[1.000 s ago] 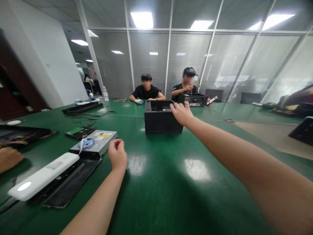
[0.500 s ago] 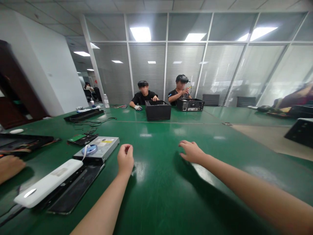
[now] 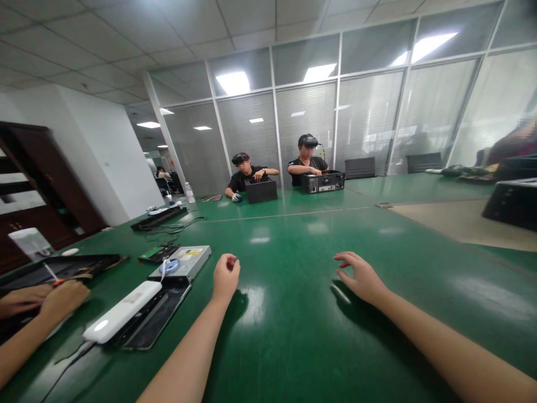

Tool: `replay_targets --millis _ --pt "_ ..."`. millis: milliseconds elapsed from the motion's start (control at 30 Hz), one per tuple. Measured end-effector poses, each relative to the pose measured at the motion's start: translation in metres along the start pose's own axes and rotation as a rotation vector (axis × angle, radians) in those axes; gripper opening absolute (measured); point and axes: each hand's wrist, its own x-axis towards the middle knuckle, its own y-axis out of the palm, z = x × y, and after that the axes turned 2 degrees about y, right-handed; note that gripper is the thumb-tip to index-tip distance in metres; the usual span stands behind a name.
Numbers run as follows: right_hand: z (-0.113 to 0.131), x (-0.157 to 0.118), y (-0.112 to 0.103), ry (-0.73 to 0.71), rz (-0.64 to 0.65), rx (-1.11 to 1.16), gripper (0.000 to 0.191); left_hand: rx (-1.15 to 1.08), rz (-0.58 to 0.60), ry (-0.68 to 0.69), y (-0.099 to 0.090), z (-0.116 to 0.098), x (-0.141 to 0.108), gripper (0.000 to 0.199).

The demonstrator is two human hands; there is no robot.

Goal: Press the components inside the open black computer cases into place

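Beyond the long white plastic power strip [image 3: 126,308] sits a flat silver metal drive [image 3: 196,258], probably stiff, best gripped by its sides; strip's right: left hand [image 3: 225,278] curled, contents unclear; right hand [image 3: 359,276] loose, empty.

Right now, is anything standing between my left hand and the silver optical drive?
Nothing visible does: only green tabletop shows between your left hand and the silver optical drive. A blue ring-shaped object lies on top of the drive.

Drawing the right hand [image 3: 359,275] back from the black case [image 3: 262,192] to the near right of the green table [image 3: 289,330]; leaving the case farther off, beneath a far-side co-worker's hand [image 3: 260,174].
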Motion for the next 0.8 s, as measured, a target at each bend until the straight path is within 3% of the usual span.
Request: replay_targets --millis 367,700,800 --pt "-0.011 0.004 -0.01 0.021 -0.006 0.067 0.027 0.056 -0.035 -0.09 -0.009 0.01 0.0 0.016" --pt "-0.018 0.005 -0.003 0.054 0.06 0.088 0.026 0.018 -0.002 -0.089 -0.005 0.003 0.0 0.016" --pt "-0.017 0.006 -0.001 0.056 0.048 0.073 0.036 0.021 0.014 -0.086 -0.004 0.006 0.002 0.017"
